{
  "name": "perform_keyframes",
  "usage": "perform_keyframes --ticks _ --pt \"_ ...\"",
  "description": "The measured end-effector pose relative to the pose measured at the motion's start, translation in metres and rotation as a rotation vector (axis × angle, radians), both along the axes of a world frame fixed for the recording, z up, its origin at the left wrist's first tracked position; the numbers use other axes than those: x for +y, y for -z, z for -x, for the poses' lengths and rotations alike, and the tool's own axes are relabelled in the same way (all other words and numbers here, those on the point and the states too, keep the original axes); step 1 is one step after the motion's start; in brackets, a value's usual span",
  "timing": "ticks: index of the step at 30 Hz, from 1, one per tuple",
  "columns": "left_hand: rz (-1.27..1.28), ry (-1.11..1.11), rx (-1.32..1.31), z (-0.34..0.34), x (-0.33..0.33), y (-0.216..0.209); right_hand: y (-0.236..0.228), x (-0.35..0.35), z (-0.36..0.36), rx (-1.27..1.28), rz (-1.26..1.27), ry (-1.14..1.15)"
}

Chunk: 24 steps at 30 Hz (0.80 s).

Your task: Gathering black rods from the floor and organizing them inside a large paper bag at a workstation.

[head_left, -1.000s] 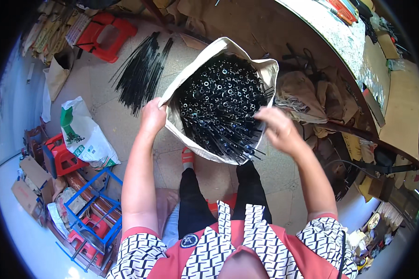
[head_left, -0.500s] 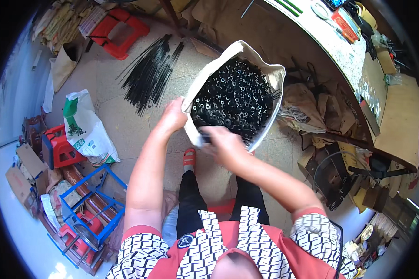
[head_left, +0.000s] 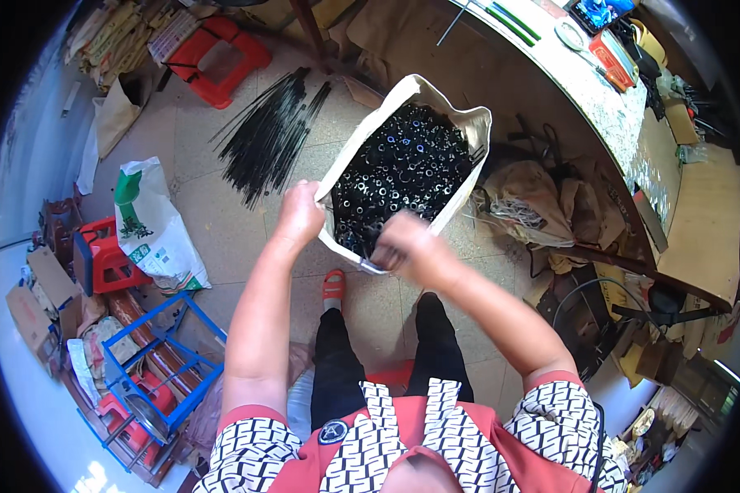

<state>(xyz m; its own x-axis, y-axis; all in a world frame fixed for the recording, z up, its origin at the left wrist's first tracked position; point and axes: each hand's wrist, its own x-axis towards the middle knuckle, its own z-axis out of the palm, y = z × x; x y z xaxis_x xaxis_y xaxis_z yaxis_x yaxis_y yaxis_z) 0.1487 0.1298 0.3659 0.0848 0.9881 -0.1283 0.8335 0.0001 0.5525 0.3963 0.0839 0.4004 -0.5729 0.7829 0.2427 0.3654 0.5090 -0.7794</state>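
The tall beige sack [head_left: 362, 144] stands open-mouthed on the floor [head_left: 222, 222] directly ahead of the person's legs, packed with black tubes [head_left: 403, 172] that stand on end, so their long axis runs up toward the camera and only their round open ends show. The left hand [head_left: 298, 215] is closed around the sack's near-left rim, pinching the fabric and holding the mouth open. The right hand [head_left: 407, 246] sits at the near edge of the mouth, just below the tube ends and touching or nearly touching the rim; its fingers are curled in and something thin and pale grey shows under them, but motion blur keeps me from telling whether it grips a tube or the rim itself. The tubes lie straight forward of and slightly above the right hand in the picture, closer to it than to the left, which is occupied with the rim. A loose bundle of long black rods [head_left: 267, 135] lies flat on the floor to the sack's left, well apart from both hands.
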Motion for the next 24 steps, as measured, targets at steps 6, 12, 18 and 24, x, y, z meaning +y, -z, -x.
perform_keyframes --ticks 6,12,18,24 --pt "0.023 -0.024 0.002 0.001 -0.002 -0.009 -0.005 -0.003 -0.049 -0.263 0.055 0.425" --pt "-0.044 -0.053 0.003 -0.010 -0.017 -0.015 -0.015 -0.011 -0.081 -0.219 0.328 0.308" --pt "-0.027 -0.016 -0.027 0.015 -0.029 -0.022 0.026 -0.038 0.036 -0.343 0.178 0.196" --pt "-0.001 -0.076 -0.024 0.050 -0.064 -0.024 0.009 -0.053 0.044 -0.104 0.302 -0.006"
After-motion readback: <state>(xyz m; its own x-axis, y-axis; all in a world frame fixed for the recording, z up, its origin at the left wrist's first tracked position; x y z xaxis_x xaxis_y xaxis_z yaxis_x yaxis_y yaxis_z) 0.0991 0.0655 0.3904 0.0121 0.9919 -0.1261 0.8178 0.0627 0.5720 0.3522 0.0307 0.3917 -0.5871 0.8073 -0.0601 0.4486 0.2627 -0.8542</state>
